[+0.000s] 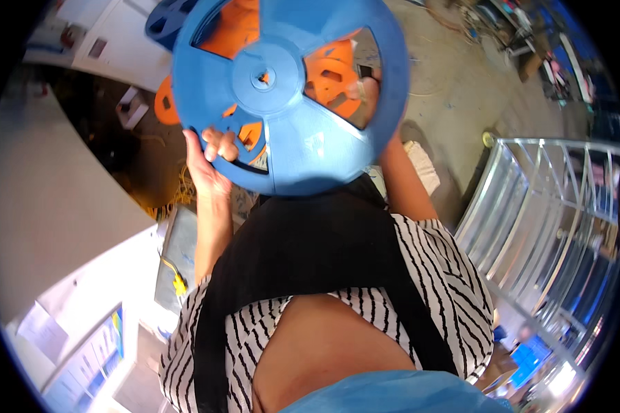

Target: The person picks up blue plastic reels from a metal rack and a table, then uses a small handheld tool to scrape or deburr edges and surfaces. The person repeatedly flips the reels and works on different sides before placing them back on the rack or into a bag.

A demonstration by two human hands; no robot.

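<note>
A large blue plastic reel (320, 141) with wide cut-out windows is held up in front of me, its flat face toward me. My left hand (211, 162) grips its lower left rim, with fingertips curled through a window. Behind the right side of the reel is my right hand (369, 96), partly visible through another window and closed at the rim; the rest of it is hidden. Orange reels (332, 72) show through the windows, beyond the blue one. The edge of a further orange reel (164, 102) sticks out at the left. A second blue reel (167, 22) is partly visible at the upper left.
A wheeled metal rack (530, 213) stands on the right. Along the left curves a large pale panel (41, 199). A small open box (132, 108) lies near the white cabinet (120, 45). Cables and mixed equipment (503, 34) crowd the far right.
</note>
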